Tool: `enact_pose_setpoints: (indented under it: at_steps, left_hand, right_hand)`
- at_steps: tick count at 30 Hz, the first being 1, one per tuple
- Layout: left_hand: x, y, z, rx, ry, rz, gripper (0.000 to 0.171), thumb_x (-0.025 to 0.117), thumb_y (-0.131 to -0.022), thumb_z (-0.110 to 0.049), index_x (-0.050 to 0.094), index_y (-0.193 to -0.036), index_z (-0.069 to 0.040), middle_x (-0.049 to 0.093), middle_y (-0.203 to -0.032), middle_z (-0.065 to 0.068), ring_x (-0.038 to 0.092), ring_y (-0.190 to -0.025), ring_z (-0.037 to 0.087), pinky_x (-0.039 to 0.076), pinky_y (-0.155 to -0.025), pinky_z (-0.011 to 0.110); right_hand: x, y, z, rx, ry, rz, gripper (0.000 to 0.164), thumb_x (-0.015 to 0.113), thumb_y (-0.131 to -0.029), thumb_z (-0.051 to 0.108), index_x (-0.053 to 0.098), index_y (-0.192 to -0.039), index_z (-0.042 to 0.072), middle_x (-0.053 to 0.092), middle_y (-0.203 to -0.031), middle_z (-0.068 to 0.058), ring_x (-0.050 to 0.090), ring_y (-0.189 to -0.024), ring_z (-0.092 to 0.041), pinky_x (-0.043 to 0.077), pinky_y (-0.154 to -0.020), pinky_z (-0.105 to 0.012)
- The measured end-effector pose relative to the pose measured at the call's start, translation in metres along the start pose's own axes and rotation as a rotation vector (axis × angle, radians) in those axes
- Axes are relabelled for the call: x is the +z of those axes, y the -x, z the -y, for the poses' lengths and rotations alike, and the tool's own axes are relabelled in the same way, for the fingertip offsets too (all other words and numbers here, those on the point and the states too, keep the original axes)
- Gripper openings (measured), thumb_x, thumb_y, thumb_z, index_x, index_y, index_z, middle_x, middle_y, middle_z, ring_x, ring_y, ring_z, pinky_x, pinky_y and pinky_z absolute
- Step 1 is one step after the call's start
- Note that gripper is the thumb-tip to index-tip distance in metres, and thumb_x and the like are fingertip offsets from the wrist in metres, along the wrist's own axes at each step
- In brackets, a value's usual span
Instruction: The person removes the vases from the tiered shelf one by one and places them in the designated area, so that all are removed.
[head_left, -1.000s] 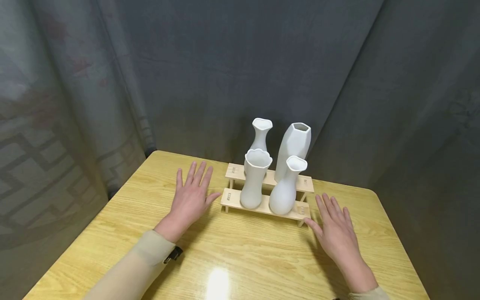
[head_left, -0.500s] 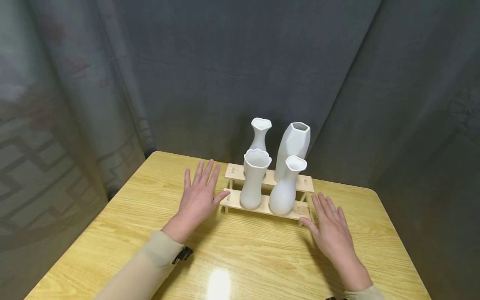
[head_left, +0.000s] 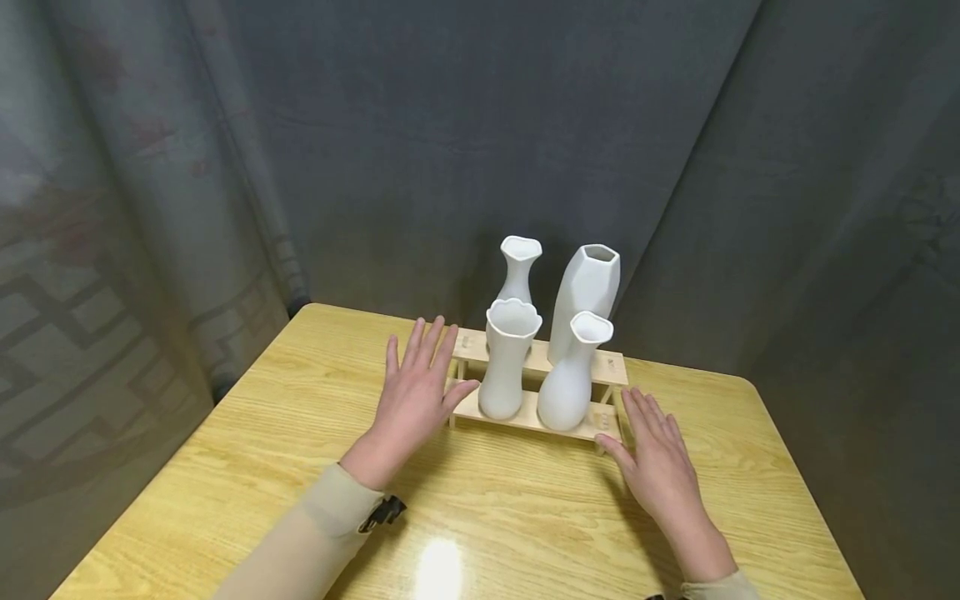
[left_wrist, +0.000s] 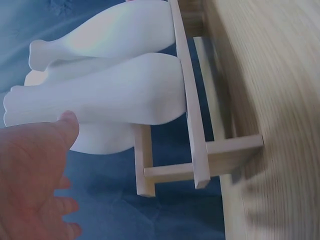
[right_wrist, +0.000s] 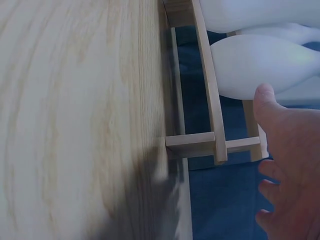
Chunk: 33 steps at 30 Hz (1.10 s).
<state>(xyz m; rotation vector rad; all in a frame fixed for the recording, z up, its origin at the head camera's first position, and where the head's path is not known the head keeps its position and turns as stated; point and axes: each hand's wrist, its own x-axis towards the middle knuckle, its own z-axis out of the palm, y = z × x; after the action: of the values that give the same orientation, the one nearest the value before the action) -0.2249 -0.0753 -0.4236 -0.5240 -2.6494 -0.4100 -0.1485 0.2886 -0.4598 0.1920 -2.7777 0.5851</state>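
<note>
Left grip [head_left: 416,396]: fingers extended, thumb spread, holding nothing; near left end of wooden stand [head_left: 611,367]. Four white vases [head_left: 504,375] upright on stand's two tiers, atop counter [head_left: 525,517]; raised rear tier probably keeps back pair visible. Right grip [head_left: 660,467]: likewise spread, nothing held, near right end. Since earlier: both grips closer in, vases unmoved.

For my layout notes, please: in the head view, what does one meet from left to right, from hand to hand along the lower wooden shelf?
Left hand → white ceramic-looking waisted vase with scalloped rim → white ceramic-looking round-bellied vase with narrow neck → right hand.
</note>
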Motion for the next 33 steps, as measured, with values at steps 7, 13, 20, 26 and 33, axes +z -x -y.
enact_pose_setpoints:
  at_steps: [7, 13, 20, 26, 33]
  left_hand:
    - [0.001, -0.003, -0.01, -0.012, 0.062, -0.006, 0.088, 0.069, -0.107, -0.054, 0.034, -0.173, -0.009, 0.026, -0.18, 0.017, 0.012, -0.168, 0.04, 0.008, -0.13, 0.072]
    - [-0.001, -0.006, -0.019, -0.009, 0.093, -0.017, 0.09, 0.07, -0.106, -0.055, 0.032, -0.174, -0.009, 0.026, -0.18, 0.017, 0.014, -0.168, 0.04, 0.007, -0.131, 0.07]
    - [-0.003, -0.01, -0.027, -0.003, 0.168, -0.031, 0.091, 0.072, -0.106, -0.053, 0.032, -0.174, -0.008, 0.028, -0.179, 0.018, 0.016, -0.167, 0.041, 0.006, -0.131, 0.07]
    - [-0.002, -0.011, -0.033, 0.001, 0.241, -0.03, 0.091, 0.072, -0.106, -0.052, 0.033, -0.173, -0.006, 0.029, -0.179, 0.018, 0.017, -0.167, 0.042, 0.007, -0.131, 0.07]
    - [0.0, -0.016, -0.039, 0.004, 0.317, -0.051, 0.091, 0.074, -0.105, -0.051, 0.033, -0.172, -0.005, 0.032, -0.177, 0.018, 0.018, -0.167, 0.04, 0.008, -0.132, 0.068]
  right_hand:
    - [0.005, 0.001, -0.001, 0.004, -0.047, -0.006, 0.085, 0.075, -0.106, 0.041, 0.036, -0.17, 0.0, 0.035, -0.172, -0.031, 0.025, -0.161, -0.054, 0.012, -0.132, -0.065]
    - [0.007, 0.001, -0.002, 0.018, -0.069, -0.005, 0.084, 0.076, -0.106, 0.042, 0.038, -0.169, 0.0, 0.038, -0.17, -0.03, 0.027, -0.16, -0.053, 0.016, -0.132, -0.064]
    - [0.008, 0.002, -0.004, 0.074, -0.083, 0.037, 0.087, 0.075, -0.105, 0.046, 0.037, -0.17, 0.003, 0.037, -0.171, -0.029, 0.028, -0.159, -0.054, 0.028, -0.122, -0.076]
    - [0.012, 0.002, -0.006, 0.093, -0.11, 0.054, 0.086, 0.075, -0.106, 0.046, 0.036, -0.17, 0.004, 0.035, -0.172, -0.029, 0.029, -0.159, -0.054, 0.031, -0.119, -0.078]
    - [0.016, 0.0, -0.009, 0.102, -0.146, 0.065, 0.087, 0.075, -0.106, 0.045, 0.035, -0.171, 0.003, 0.033, -0.172, -0.031, 0.03, -0.157, -0.055, 0.035, -0.116, -0.079]
